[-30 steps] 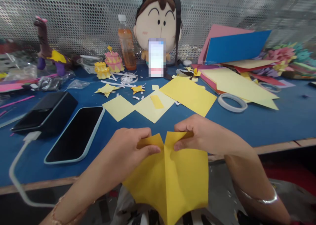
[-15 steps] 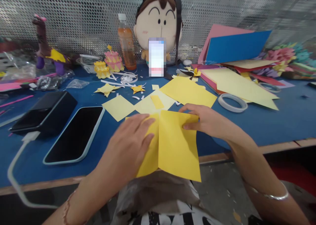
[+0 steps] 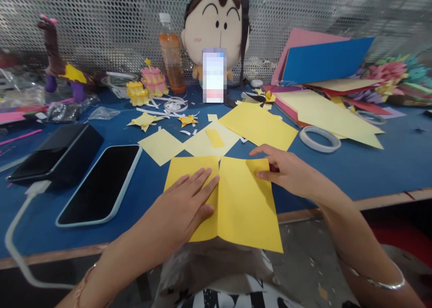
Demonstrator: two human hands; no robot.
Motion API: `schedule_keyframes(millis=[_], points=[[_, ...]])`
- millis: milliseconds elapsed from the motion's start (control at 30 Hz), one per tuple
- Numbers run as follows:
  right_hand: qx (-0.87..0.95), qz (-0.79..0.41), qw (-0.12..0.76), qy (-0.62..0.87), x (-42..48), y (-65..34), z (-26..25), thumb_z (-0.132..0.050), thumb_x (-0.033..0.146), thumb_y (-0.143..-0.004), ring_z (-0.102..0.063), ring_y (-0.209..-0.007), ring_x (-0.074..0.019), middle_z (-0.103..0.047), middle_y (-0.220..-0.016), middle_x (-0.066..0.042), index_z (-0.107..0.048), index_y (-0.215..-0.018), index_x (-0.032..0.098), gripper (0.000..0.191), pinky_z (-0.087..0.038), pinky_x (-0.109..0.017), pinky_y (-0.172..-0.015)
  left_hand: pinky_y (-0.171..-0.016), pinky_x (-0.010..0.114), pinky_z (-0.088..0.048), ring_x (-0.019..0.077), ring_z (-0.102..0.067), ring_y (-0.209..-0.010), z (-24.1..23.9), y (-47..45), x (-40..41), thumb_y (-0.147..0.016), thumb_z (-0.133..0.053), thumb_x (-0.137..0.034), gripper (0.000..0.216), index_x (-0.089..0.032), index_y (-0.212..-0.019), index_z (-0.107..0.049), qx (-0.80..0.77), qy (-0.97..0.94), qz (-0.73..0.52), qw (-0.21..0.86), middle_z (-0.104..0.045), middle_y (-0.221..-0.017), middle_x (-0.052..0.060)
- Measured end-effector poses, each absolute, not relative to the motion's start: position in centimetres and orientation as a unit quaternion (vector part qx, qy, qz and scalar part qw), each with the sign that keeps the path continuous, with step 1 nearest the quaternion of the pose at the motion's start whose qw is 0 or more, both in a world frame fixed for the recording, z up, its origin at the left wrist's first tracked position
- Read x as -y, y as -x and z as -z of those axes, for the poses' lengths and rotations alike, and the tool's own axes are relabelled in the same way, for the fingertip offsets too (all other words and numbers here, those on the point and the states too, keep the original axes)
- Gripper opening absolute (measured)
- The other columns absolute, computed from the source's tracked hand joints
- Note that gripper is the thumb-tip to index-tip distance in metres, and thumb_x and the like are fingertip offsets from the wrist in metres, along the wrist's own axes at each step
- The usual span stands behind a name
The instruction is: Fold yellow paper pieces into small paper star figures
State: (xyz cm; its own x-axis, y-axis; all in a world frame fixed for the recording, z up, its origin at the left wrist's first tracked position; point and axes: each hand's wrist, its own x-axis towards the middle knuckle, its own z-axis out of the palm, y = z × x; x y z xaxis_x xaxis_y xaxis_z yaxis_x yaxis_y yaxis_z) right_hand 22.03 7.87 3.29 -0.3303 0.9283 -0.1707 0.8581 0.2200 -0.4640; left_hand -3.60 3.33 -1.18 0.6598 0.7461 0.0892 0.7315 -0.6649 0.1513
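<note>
A yellow sheet of paper (image 3: 245, 209) with a crease down its middle lies opened out at the table's front edge, its lower part hanging over. My left hand (image 3: 191, 197) rests flat on the left half, fingers stretched toward the crease. On the right, my right hand (image 3: 286, 170) pinches the sheet's upper right edge between thumb and fingers, and that half is lifted a little. Just beyond are pale yellow squares (image 3: 161, 147), a small yellow strip (image 3: 215, 138) and another yellow sheet (image 3: 259, 124).
A phone (image 3: 101, 184) and a black device with a white cable (image 3: 60, 150) are at left. A tape roll (image 3: 320, 139) lies right, near stacked paper (image 3: 337, 114). Paper stars (image 3: 144, 121), a bottle (image 3: 172, 58), a plush doll (image 3: 216, 20) and a lit phone (image 3: 214, 76) stand farther back.
My left hand has flattened the left half and now lies lower on it, showing more of its top. My right hand keeps its hold on the right edge.
</note>
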Motion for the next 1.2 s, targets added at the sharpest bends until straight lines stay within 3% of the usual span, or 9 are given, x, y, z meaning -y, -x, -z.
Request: schedule_keyframes(millis=[367, 533, 767, 967, 1200], points=[[0.773, -0.253, 0.079, 0.576, -7.4, -22.6, -3.5, -0.052, 0.027, -0.082, -0.044, -0.048, -0.0143, -0.049, -0.057, 0.004, -0.051, -0.111, 0.021, 0.03, -0.027, -0.026, -0.046, -0.105, 0.051, -0.039, 0.0284, -0.029, -0.137, 0.6, 3.9, -3.2, -0.099, -0.017, -0.042, 0.048, -0.027, -0.141, -0.035, -0.408, -0.908, -0.062, 0.066, -0.032, -0.149, 0.01], [0.767, -0.222, 0.129, 0.587, -7.5, -22.7, -3.1, -0.049, 0.028, -0.085, -0.04, -0.049, -0.014, -0.043, -0.056, 0.004, -0.049, -0.112, 0.02, 0.029, -0.025, -0.026, -0.047, -0.107, 0.049, -0.037, 0.0268, -0.024, -0.139, -0.2, 4.6, -2.2, -0.09, -0.031, -0.061, 0.073, -0.022, -0.148, -0.009, -0.324, -0.94, -0.061, 0.084, -0.027, -0.151, 0.007], [0.767, -0.219, 0.152, 0.584, -6.5, -22.4, -3.2, -0.047, 0.035, -0.087, -0.049, -0.056, -0.0155, -0.05, -0.061, 0.003, -0.046, -0.119, 0.022, 0.034, -0.033, -0.024, -0.05, -0.099, 0.048, -0.045, 0.0296, -0.046, -0.128, 0.3, 3.4, -2.2, -0.099, -0.017, -0.041, 0.054, -0.01, -0.137, -0.041, -0.335, -0.94, -0.063, -0.029, -0.046, -0.141, 0.012], [0.775, -0.219, 0.114, 0.582, -5.7, -22.2, -3.2, -0.048, 0.028, -0.086, -0.051, -0.057, -0.0147, -0.062, -0.074, -0.003, -0.06, -0.103, 0.02, 0.022, -0.035, -0.025, -0.052, -0.099, 0.047, -0.043, 0.0311, -0.045, -0.129, 0.7, 3.2, -2.4, -0.099, -0.014, -0.038, 0.055, -0.009, -0.136, -0.042, -0.34, -0.937, -0.068, -0.049, -0.046, -0.141, 0.014], [0.783, -0.229, 0.086, 0.572, -5.6, -22.2, -3.0, -0.041, 0.023, -0.088, -0.059, -0.071, -0.0185, -0.067, -0.089, -0.006, -0.06, -0.102, 0.021, 0.023, -0.038, -0.027, -0.055, -0.098, 0.047, -0.042, 0.0329, -0.043, -0.13, 0.4, 3.7, -2.1, -0.098, -0.016, -0.044, 0.057, -0.01, -0.138, -0.038, -0.325, -0.942, -0.062, -0.055, -0.043, -0.142, 0.015]])
